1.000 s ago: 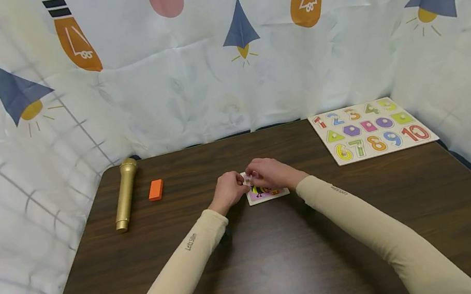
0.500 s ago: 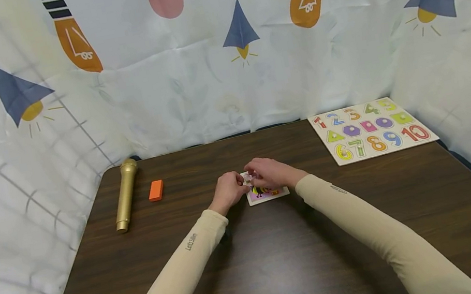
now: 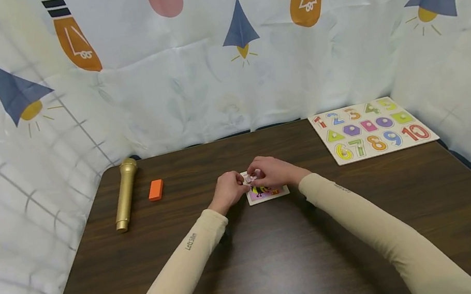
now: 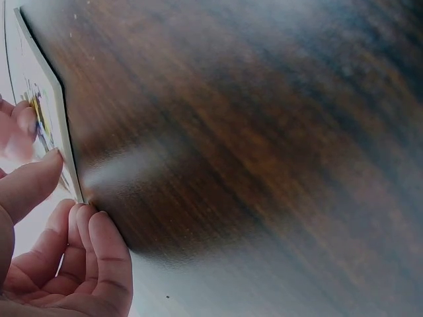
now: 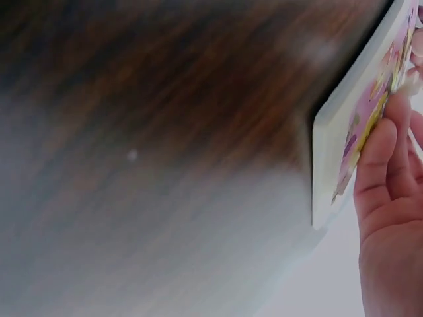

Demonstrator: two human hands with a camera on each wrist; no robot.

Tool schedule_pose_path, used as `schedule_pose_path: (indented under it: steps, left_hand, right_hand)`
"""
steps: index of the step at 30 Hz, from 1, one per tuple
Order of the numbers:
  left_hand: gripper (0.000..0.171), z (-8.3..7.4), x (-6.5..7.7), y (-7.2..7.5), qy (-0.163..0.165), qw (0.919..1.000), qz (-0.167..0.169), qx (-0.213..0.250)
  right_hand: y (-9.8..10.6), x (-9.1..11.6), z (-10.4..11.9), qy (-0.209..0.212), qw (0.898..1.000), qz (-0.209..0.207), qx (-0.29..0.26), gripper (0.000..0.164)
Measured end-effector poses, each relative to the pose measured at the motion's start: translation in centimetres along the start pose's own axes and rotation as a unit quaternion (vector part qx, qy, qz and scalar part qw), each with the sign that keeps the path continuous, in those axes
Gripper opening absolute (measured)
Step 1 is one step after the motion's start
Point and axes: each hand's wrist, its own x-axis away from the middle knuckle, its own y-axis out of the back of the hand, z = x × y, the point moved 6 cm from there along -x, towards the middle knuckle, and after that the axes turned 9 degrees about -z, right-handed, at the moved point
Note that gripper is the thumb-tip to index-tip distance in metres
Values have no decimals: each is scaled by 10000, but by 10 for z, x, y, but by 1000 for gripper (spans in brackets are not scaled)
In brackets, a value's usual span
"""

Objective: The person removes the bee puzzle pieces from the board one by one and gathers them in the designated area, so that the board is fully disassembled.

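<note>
A small square picture puzzle (image 3: 267,194) with a bee on pink lies flat on the dark wood table. My left hand (image 3: 229,190) holds its left edge; in the left wrist view the thumb (image 4: 39,178) presses on the top and the curled fingers (image 4: 109,251) meet the rim. Over the puzzle's far part, my right hand (image 3: 273,172) pinches a small pale puzzle piece (image 5: 411,87) between thumb and fingers. The far corner of the puzzle is partly hidden behind both hands, and whether the piece sits in its slot I cannot tell.
A gold microphone (image 3: 127,195) lies at the table's left side, with an orange block (image 3: 155,190) beside it. At the back right rests a number-and-shape peg board (image 3: 373,129). A patterned curtain (image 3: 207,94) closes off the table's back and sides.
My right hand has lifted and turned slightly, so more of the pale piece shows between its fingers. The left hand and the puzzle stay where they were.
</note>
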Motion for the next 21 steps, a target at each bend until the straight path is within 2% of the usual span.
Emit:
schedule_pose_path:
  steps: [7, 14, 21]
  left_hand:
    - [23, 2, 0, 0, 24, 10000, 34, 12]
    - [23, 2, 1, 0, 10, 10000, -9, 44]
    - [21, 2, -1, 0, -63, 10000, -1, 34]
  right_hand:
    - [-4, -3, 3, -105, 9997, 171, 170, 35]
    - [-3, -4, 3, -306, 9992, 258, 34, 36]
    - [-6, -6, 1, -305, 9988, 375, 56, 38]
